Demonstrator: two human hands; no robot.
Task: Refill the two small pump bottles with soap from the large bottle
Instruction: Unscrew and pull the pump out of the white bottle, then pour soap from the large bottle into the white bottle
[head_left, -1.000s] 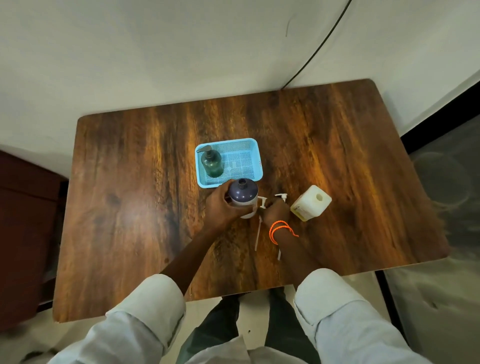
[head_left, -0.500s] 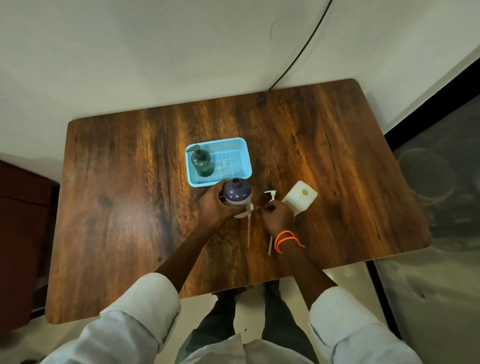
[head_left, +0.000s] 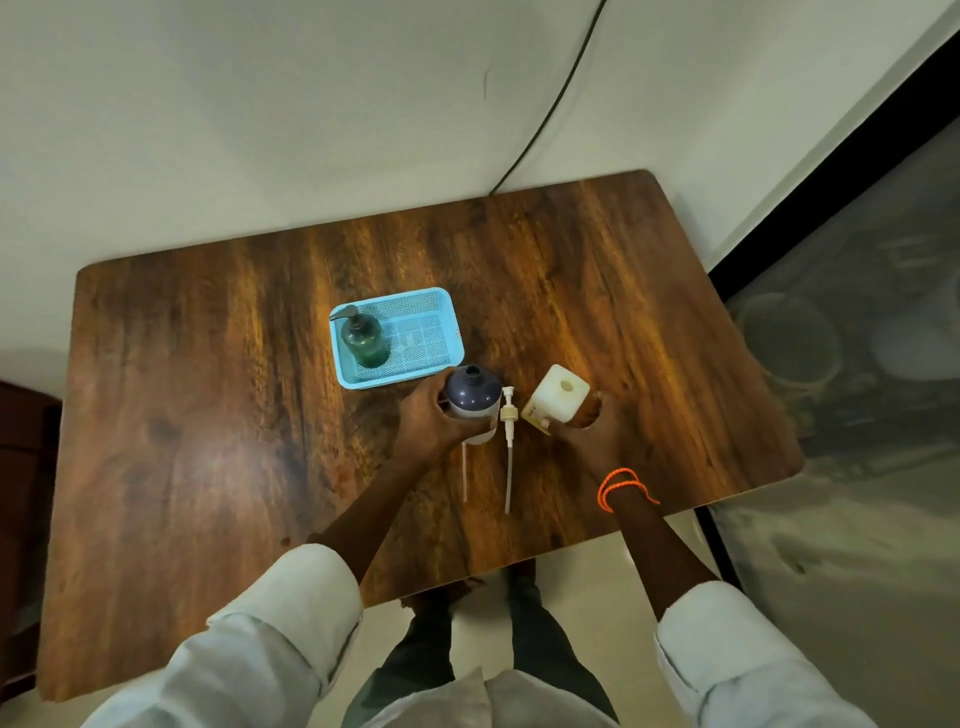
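A dark small bottle (head_left: 470, 392) stands uncapped on the wooden table (head_left: 208, 415), and my left hand (head_left: 426, 421) grips its side. A white pump (head_left: 508, 415) with its long tube lies flat just right of it. A second tube (head_left: 464, 473) sticks out from under my left hand. The large white bottle (head_left: 558, 395), its neck open, stands right of the pump, with my right hand (head_left: 592, 436) wrapped around its near side. A green pump bottle (head_left: 363, 340), pump on, stands in the blue basket (head_left: 400, 382) behind.
The table sits against a white wall, and a dark cable (head_left: 545, 119) runs down behind its far edge. A dark cabinet (head_left: 21, 467) is at the left. An orange cord is around my right wrist.
My right hand let go of the white pump, which now lies on the table, and moved right onto the large white bottle. My left hand kept hold of the dark bottle.
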